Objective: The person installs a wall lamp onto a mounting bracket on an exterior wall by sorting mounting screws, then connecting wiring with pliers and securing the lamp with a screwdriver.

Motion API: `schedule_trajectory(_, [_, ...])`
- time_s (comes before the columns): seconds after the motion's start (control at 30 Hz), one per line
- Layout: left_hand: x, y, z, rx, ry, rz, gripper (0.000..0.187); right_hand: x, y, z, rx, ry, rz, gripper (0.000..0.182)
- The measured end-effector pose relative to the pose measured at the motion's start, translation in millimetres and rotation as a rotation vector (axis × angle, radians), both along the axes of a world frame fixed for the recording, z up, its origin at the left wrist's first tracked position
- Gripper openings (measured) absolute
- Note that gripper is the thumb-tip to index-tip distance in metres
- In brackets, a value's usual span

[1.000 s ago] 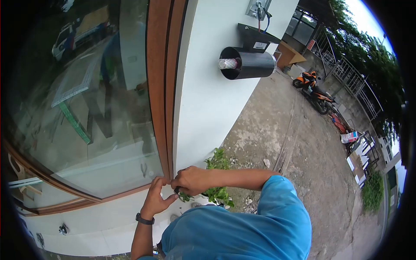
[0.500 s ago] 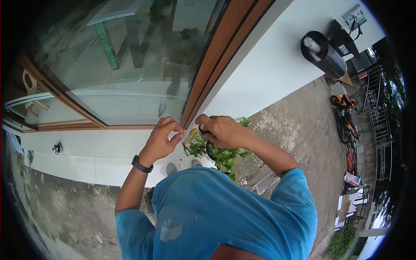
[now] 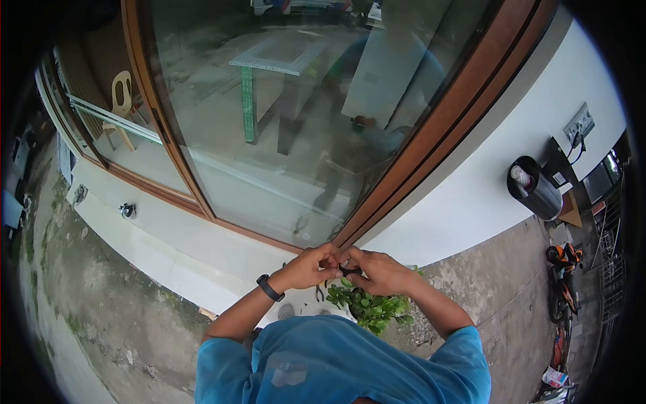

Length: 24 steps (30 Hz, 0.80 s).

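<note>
My left hand (image 3: 309, 266), with a black watch (image 3: 270, 288) on its wrist, has thumb and fingers pinched together beside my right hand; I cannot tell what lies in that pinch. My right hand (image 3: 381, 272) is closed on a small black object (image 3: 348, 271), whose dark edge shows between the two hands. Both hands meet in front of the bottom corner of a brown-framed glass panel (image 3: 296, 135). Below them grows a leafy green plant (image 3: 370, 306), and pliers (image 3: 319, 293) lie on the white ledge (image 3: 222, 266) by my shoes.
Right of the frame runs a white wall (image 3: 457, 222) carrying a black cylindrical holder (image 3: 544, 198) with a bottle in it and an outlet (image 3: 579, 123). A small dark item (image 3: 126, 211) sits on the ledge at left. An orange motorcycle (image 3: 564, 269) stands far right.
My hands have come together; the left was apart from the right, which held the dark object. The view has turned, showing more of the glass and a chair behind it.
</note>
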<state>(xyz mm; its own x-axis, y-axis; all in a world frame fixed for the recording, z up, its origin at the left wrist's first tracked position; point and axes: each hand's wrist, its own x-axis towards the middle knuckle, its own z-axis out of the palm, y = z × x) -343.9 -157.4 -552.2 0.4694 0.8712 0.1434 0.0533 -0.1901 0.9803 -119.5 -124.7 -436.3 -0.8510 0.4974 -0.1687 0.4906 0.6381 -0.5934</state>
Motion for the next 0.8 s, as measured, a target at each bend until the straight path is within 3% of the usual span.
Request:
schedule_trajectory(0.07, [-3, -2, 0, 0.198, 0.079, 0.094, 0.033, -1, 2, 3, -0.015, 0.006, -0.011, 0.039])
schedule_trajectory(0.2, [-13, 1, 1, -0.015, -0.099, -0.064, 0.035, -9, 4, 21, -0.171, 0.029, -0.048, 0.035])
schedule_trajectory(0.27, [-15, 7, -15, -0.098, -0.242, -0.099, 0.027, -8, 7, 21, -0.253, 0.027, -0.086, 0.035])
schedule_trajectory(0.33, [-23, 3, 5, -0.186, -0.201, -0.107, 0.021, -3, 10, 8, -0.219, 0.237, -0.024, 0.034])
schedule_trajectory(0.4, [-29, 4, 10, -0.153, -0.151, -0.093, 0.023, 0, 11, 12, -0.23, 0.154, -0.062, 0.034])
schedule_trajectory(0.67, [-34, 2, -1, -0.218, -0.188, 0.059, 0.015, 3, 12, 5, -0.174, 0.144, -0.132, 0.035])
schedule_trajectory(0.8, [-29, -19, 12, -0.045, -0.063, 0.255, 0.012, 6, 16, -3, -0.076, 0.051, -0.278, 0.033])
